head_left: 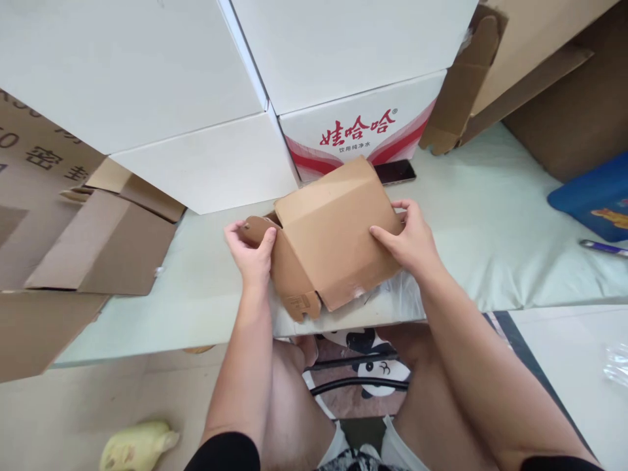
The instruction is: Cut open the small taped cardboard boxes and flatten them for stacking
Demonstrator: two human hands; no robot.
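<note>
A brown cardboard box lies tilted near the front edge of the pale green surface, with an end flap folded out on its left. My left hand pinches the upper part of that flap between thumb and fingers. On the right side of the box, my right hand grips it, thumb on the top face and fingers behind the edge. Clear plastic shows under the box's lower right side. Behind the box lies a dark phone. The inside of the box is hidden.
White cartons stand stacked at the back, one with red lettering. Opened brown boxes stand at the left, others at the back right. A blue item and a pen lie at the right.
</note>
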